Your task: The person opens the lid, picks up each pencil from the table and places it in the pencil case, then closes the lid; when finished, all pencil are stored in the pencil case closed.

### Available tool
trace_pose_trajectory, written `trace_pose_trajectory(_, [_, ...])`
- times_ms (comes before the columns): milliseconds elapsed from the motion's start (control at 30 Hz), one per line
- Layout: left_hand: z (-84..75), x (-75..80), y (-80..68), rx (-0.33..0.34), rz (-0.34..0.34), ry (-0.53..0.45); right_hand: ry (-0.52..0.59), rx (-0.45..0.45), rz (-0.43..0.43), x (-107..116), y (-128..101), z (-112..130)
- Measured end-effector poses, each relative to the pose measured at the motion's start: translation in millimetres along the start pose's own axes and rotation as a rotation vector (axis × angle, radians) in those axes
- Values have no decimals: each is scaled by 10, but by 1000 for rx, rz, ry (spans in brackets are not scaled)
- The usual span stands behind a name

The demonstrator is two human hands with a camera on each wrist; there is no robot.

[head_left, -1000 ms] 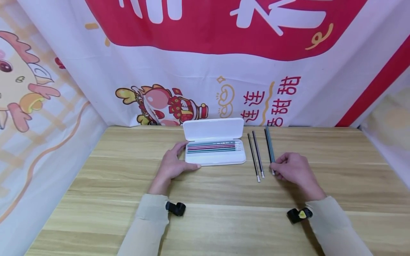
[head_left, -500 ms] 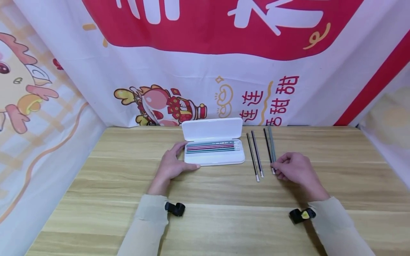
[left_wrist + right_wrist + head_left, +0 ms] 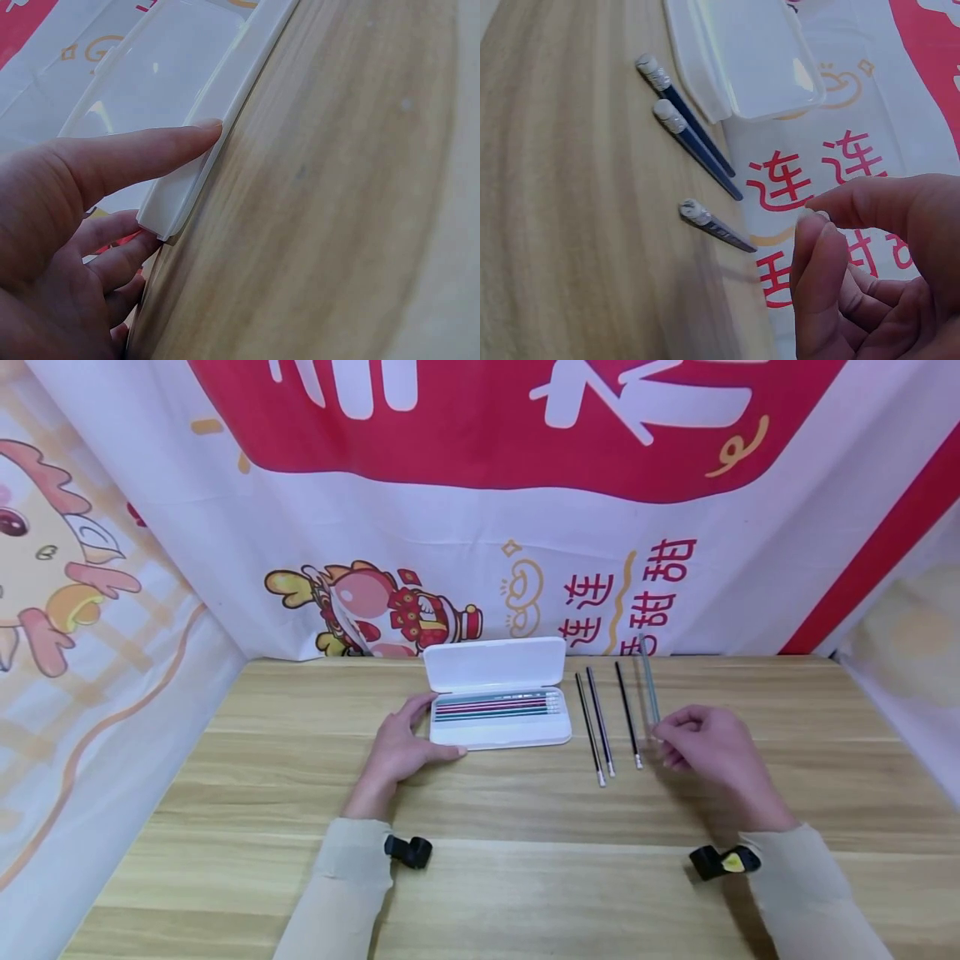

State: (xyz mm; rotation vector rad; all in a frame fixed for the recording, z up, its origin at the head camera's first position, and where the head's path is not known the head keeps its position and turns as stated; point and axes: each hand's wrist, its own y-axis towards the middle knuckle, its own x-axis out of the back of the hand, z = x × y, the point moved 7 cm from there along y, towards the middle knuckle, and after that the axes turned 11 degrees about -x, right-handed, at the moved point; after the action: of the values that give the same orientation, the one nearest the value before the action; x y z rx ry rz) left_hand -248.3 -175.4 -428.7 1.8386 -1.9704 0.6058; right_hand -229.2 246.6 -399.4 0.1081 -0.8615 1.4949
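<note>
The printed cloth (image 3: 465, 527) runs out of frame at the top and partly cuts off its red characters. The wooden tabletop (image 3: 540, 835) shows its whole back edge, while its front edge falls outside the head view. Near that back edge, slightly left of its middle, the white case (image 3: 502, 737) lies with its lid (image 3: 495, 665) raised. The left wrist view shows the case's smooth front wall, which hides the contents; the head view shows slim pencils inside, grey-blue, magenta and green, too close together to count surely.

The left hand (image 3: 401, 747) holds the case's left end, thumb along the front, fingers at the end wall. The right hand (image 3: 705, 745), nearer the tabletop's right edge, pinches a grey-blue pencil (image 3: 649, 681) low on its shaft. In the head view that pencil's far end overlaps the cloth beyond the back edge; its near end is covered by the fingers, and its shaft is hidden in the right wrist view.

Between case and right hand lie three dark pencils (image 3: 601, 727), apart from one another. The right wrist view shows their white erasers (image 3: 693, 208) and silvery ferrules clearly.
</note>
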Motion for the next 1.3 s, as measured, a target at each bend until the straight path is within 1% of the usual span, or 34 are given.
trace_pose_trajectory(200, [0, 2, 0, -3, -2, 5, 50, -15, -30, 101, -53, 61])
trace_pose_trajectory(567, [-3, -3, -8, 5, -6, 11, 144, 18, -93, 249, -176, 154])
trace_pose_trajectory(833, [4, -1, -4, 4, -6, 3, 140, 29, -87, 228, -191, 179])
trace_pose_trajectory(1067, [12, 16, -10, 2, -10, -2, 149, 95, -65, 160, -190, 270])
trace_pose_trajectory(1300, [-17, 5, -15, -11, -7, -7, 72, 146, -89, 62, -198, 441])
